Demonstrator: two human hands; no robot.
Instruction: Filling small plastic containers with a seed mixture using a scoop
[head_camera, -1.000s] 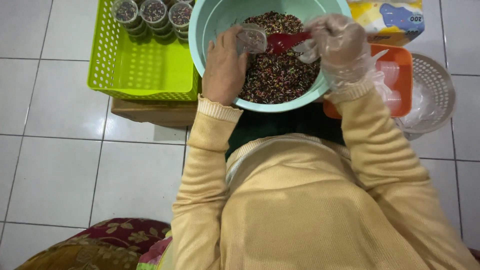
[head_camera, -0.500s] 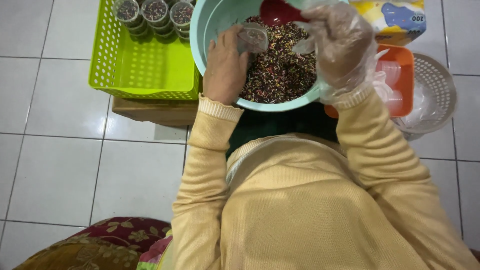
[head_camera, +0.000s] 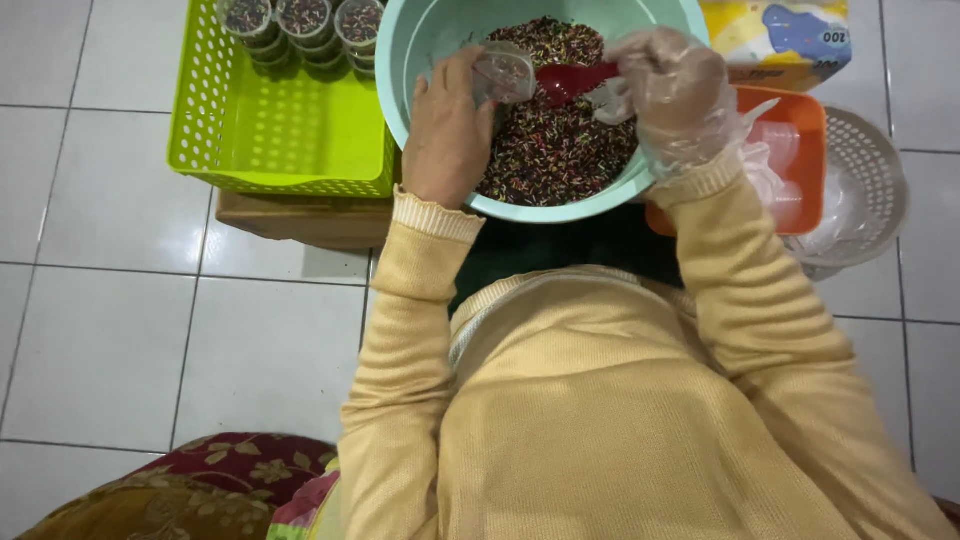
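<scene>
A small clear cup (head_camera: 503, 72) is gripped by the bare left hand (head_camera: 447, 130); a red spoon (head_camera: 573, 79) is clasped by the gloved right hand (head_camera: 672, 88). Both are held over a teal bowl (head_camera: 420, 40) of dark sprinkles (head_camera: 555, 150). Filled cups (head_camera: 305, 22), partly cut off, are stacked in a green basket (head_camera: 285, 135).

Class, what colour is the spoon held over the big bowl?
Red spoon, clearest in the head view.
</scene>
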